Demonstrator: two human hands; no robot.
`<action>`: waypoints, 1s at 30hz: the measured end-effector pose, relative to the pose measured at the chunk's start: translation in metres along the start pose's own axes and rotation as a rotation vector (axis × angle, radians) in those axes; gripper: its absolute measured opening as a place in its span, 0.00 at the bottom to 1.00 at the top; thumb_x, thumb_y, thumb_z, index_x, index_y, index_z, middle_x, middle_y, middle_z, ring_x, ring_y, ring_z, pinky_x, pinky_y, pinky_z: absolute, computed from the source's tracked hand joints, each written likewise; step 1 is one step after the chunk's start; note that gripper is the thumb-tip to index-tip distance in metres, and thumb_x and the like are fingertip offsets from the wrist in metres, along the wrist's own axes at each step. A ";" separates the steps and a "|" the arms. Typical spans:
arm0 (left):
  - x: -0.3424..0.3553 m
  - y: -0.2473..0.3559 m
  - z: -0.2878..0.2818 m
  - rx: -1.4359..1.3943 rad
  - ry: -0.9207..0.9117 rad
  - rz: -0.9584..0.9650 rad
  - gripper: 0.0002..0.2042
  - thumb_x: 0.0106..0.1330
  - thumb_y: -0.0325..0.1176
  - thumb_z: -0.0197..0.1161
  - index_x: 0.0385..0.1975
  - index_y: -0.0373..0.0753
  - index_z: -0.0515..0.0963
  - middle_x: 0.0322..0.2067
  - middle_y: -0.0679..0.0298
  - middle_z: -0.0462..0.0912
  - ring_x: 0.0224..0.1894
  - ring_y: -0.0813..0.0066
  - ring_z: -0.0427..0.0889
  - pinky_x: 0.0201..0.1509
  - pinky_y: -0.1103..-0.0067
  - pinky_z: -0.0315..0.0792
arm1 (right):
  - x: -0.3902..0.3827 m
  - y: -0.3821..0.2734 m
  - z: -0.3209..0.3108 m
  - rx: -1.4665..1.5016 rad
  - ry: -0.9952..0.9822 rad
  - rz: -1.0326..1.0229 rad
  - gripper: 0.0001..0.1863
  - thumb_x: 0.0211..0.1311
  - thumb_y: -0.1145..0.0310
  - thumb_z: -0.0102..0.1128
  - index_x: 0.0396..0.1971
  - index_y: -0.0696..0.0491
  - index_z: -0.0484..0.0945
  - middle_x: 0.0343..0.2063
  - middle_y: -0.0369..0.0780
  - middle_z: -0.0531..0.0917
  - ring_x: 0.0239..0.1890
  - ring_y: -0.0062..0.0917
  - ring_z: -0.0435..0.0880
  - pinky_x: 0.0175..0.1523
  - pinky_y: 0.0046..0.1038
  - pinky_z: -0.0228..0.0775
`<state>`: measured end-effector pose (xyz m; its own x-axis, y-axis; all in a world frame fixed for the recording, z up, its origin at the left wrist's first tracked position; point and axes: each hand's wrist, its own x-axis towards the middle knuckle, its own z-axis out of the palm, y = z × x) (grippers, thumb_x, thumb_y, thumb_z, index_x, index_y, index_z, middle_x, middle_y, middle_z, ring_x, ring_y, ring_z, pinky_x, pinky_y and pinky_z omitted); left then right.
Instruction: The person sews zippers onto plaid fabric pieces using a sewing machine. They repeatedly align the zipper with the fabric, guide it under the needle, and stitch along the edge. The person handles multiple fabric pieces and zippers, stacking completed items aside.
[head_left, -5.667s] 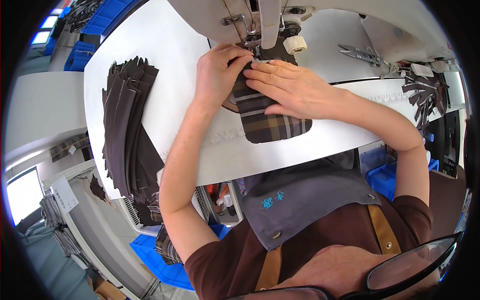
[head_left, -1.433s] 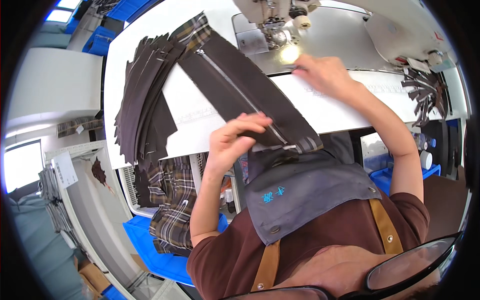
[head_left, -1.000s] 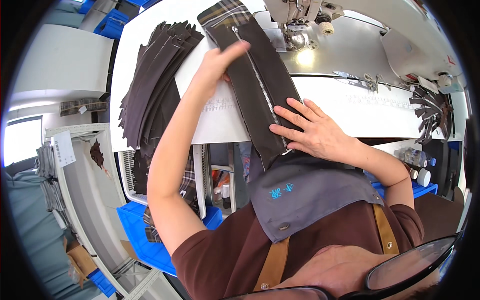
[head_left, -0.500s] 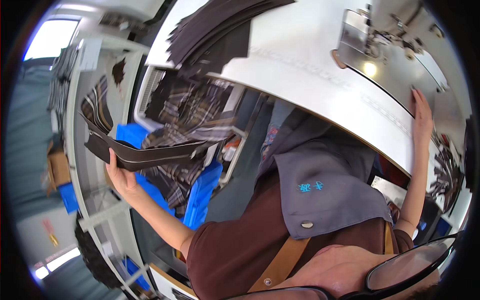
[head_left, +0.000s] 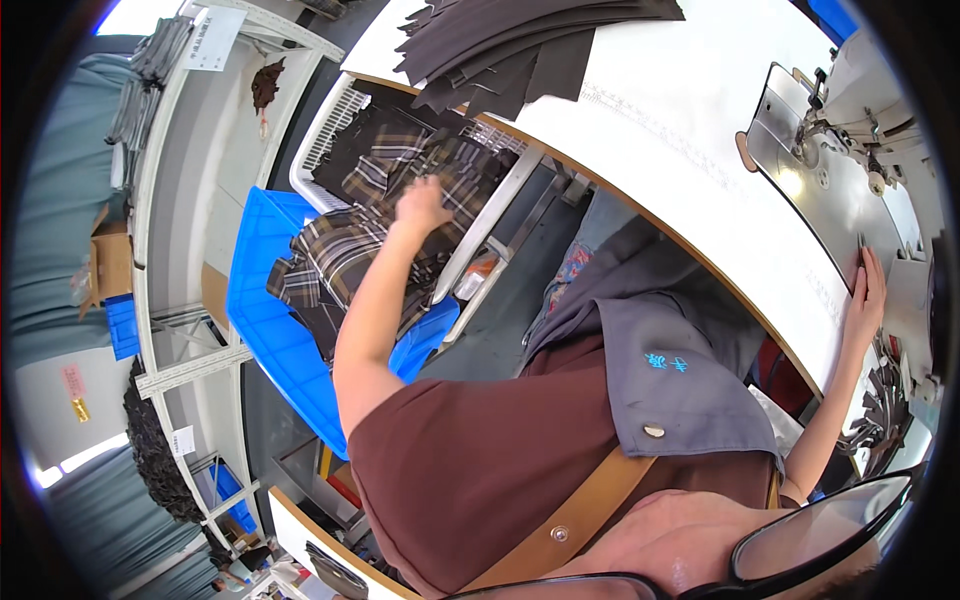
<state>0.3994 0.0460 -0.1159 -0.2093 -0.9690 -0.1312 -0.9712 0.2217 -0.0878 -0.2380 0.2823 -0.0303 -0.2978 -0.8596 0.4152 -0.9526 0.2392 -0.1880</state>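
My left hand (head_left: 425, 206) reaches over a pile of brown plaid fabric pieces (head_left: 400, 152) in a white basket (head_left: 310, 165). Its fingers are partly smeared and turned away, so whether they grip any cloth does not show. More plaid fabric (head_left: 335, 255) spills from the basket into a blue bin (head_left: 262, 235). On the other side, my right hand (head_left: 868, 297) lies with fingers stretched out at the edge of the sewing machine's metal plate (head_left: 835, 190), resting on the white tabletop (head_left: 690, 160).
A fanned stack of dark fabric strips (head_left: 520, 45) lies at the table's far left. The sewing machine head (head_left: 880, 110) stands at the right, with dark scraps (head_left: 880, 405) beside it. A white shelf rack (head_left: 150, 250) rises along the left.
My left hand has moved right and away from me, from the shelf side to over the basket. The long dark fabric strip it held is no longer seen in it. My right hand stays by the machine.
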 end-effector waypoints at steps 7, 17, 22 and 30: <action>0.028 -0.021 0.040 -0.268 -0.171 -0.144 0.09 0.48 0.34 0.61 0.27 0.40 0.82 0.32 0.50 0.82 0.37 0.52 0.81 0.44 0.65 0.75 | -0.003 0.002 -0.003 0.060 -0.005 0.069 0.15 0.67 0.67 0.47 0.51 0.52 0.75 0.53 0.40 0.75 0.58 0.31 0.70 0.61 0.29 0.59; -0.041 0.057 -0.197 -1.333 0.308 0.307 0.06 0.56 0.18 0.58 0.30 0.36 0.72 0.26 0.70 0.76 0.29 0.86 0.73 0.33 0.89 0.65 | 0.001 -0.031 -0.013 0.080 0.070 -0.013 0.20 0.59 0.69 0.57 0.52 0.54 0.73 0.54 0.42 0.74 0.61 0.36 0.67 0.65 0.32 0.54; -0.032 0.172 -0.259 -1.167 0.338 0.847 0.09 0.57 0.18 0.60 0.36 0.33 0.79 0.35 0.62 0.83 0.38 0.80 0.79 0.42 0.86 0.71 | 0.004 -0.103 -0.029 0.511 -0.099 0.023 0.24 0.55 0.67 0.59 0.54 0.55 0.72 0.56 0.40 0.73 0.63 0.32 0.63 0.67 0.33 0.49; 0.025 0.276 -0.334 -1.581 0.618 1.358 0.11 0.59 0.20 0.57 0.41 0.33 0.79 0.38 0.60 0.83 0.38 0.78 0.81 0.45 0.86 0.73 | 0.038 -0.219 -0.053 1.374 -0.274 0.112 0.34 0.50 0.68 0.66 0.59 0.55 0.64 0.55 0.40 0.72 0.58 0.25 0.68 0.62 0.31 0.57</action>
<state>0.0879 0.0462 0.1868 -0.3477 -0.3144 0.8833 0.5666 0.6802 0.4652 -0.0436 0.2212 0.0740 -0.1936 -0.9633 0.1858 -0.0565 -0.1781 -0.9824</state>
